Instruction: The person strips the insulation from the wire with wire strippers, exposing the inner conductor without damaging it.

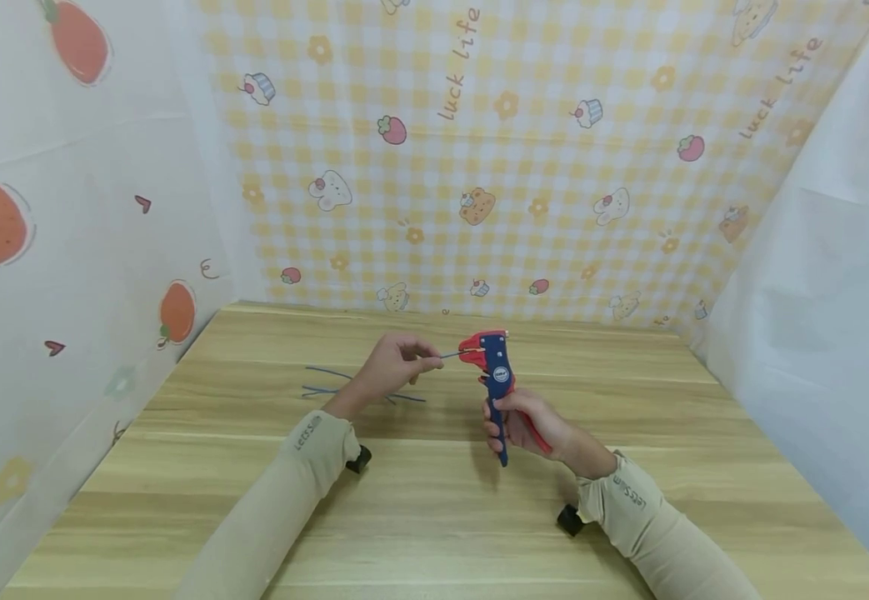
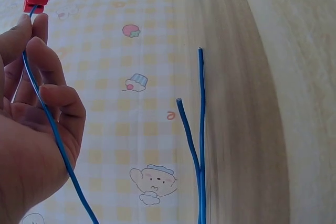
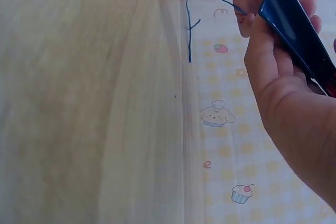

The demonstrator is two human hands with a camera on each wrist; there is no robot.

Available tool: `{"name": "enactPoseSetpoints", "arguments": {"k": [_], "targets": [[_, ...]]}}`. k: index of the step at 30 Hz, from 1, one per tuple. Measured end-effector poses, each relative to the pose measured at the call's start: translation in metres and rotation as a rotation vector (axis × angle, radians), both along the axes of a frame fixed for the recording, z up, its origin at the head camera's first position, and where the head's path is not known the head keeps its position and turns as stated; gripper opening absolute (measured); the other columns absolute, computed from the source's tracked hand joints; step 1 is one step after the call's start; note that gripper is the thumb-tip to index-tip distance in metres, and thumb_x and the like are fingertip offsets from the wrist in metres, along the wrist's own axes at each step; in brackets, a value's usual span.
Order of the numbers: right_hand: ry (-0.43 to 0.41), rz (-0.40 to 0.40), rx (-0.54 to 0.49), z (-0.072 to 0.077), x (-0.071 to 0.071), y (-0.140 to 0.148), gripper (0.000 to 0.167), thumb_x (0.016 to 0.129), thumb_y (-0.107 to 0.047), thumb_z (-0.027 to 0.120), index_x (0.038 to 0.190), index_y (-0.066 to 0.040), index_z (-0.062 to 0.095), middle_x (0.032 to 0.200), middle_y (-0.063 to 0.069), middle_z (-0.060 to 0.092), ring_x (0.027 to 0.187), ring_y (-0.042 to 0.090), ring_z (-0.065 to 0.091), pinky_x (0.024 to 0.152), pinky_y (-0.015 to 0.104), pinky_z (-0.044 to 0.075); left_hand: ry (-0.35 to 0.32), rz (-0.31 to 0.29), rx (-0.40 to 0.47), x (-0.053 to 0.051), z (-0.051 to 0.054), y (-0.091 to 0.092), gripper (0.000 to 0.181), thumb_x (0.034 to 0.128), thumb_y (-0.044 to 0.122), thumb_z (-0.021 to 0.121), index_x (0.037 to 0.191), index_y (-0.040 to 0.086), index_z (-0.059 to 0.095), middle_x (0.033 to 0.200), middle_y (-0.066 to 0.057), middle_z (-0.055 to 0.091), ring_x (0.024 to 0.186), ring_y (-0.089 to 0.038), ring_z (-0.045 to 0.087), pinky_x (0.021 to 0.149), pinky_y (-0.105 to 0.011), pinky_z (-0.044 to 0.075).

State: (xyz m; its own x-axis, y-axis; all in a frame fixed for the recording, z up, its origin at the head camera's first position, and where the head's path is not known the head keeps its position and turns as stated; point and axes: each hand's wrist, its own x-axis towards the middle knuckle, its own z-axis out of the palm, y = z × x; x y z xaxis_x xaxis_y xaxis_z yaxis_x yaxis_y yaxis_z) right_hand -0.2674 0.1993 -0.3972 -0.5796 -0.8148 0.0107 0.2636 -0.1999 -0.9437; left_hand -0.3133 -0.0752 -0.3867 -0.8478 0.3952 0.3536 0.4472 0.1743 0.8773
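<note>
My left hand pinches a blue wire between thumb and fingertips, and the wire's front end sits in the red jaws of a wire stripper. In the left wrist view the same wire runs back across the palm of the hand. My right hand grips the stripper by its blue and red handles, with its head up and its jaws facing left. The right wrist view shows the blue handle in the right hand. Whether the jaws press on the wire I cannot tell.
Other blue wires lie on the wooden table beneath and beside my left forearm; two show in the left wrist view. A patterned cloth hangs behind the table, and white sheets stand at the sides.
</note>
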Motion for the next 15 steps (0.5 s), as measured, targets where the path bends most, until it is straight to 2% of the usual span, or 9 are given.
{"name": "enactPoseSetpoints", "arguments": {"k": [3, 5, 12, 15], "targets": [[0.001, -0.005, -0.007, -0.0006, 0.0000, 0.0005, 0.016, 0.099, -0.012, 0.036, 0.103, -0.007, 0.051, 0.081, 0.001, 0.059, 0.068, 0.017, 0.062, 0.072, 0.032, 0.053, -0.009, -0.007, -0.003, -0.0003, 0.0002, 0.0004, 0.016, 0.0922, 0.015, 0.072, 0.098, 0.001, 0.074, 0.096, -0.012, 0.072, 0.048, -0.014, 0.045, 0.046, -0.023, 0.038], [-0.006, -0.005, -0.007, -0.0010, 0.0000, 0.0007, 0.015, 0.099, -0.011, 0.037, 0.103, -0.007, 0.051, 0.081, 0.001, 0.059, 0.069, 0.017, 0.062, 0.072, 0.032, 0.054, -0.016, -0.009, -0.003, -0.0006, -0.0002, 0.0004, 0.014, 0.0922, 0.015, 0.072, 0.097, 0.002, 0.074, 0.096, -0.012, 0.072, 0.048, -0.011, 0.043, 0.046, -0.023, 0.038], [-0.004, 0.034, -0.016, -0.0025, 0.0004, 0.0005, 0.018, 0.099, -0.011, 0.034, 0.102, -0.007, 0.052, 0.081, 0.000, 0.060, 0.073, 0.017, 0.063, 0.082, 0.041, 0.055, -0.020, -0.004, 0.003, -0.0004, -0.0012, 0.0001, 0.009, 0.0924, 0.015, 0.072, 0.094, 0.007, 0.075, 0.091, -0.005, 0.072, 0.048, -0.011, 0.044, 0.046, -0.023, 0.038], [-0.001, 0.050, -0.022, -0.0029, 0.0006, 0.0006, 0.019, 0.096, -0.009, 0.033, 0.102, -0.007, 0.051, 0.082, -0.001, 0.058, 0.074, 0.016, 0.060, 0.083, 0.040, 0.054, -0.023, -0.002, 0.007, 0.0002, -0.0006, 0.0004, 0.009, 0.0924, 0.016, 0.072, 0.095, 0.008, 0.075, 0.091, -0.005, 0.072, 0.048, -0.012, 0.044, 0.044, -0.024, 0.036]]}}
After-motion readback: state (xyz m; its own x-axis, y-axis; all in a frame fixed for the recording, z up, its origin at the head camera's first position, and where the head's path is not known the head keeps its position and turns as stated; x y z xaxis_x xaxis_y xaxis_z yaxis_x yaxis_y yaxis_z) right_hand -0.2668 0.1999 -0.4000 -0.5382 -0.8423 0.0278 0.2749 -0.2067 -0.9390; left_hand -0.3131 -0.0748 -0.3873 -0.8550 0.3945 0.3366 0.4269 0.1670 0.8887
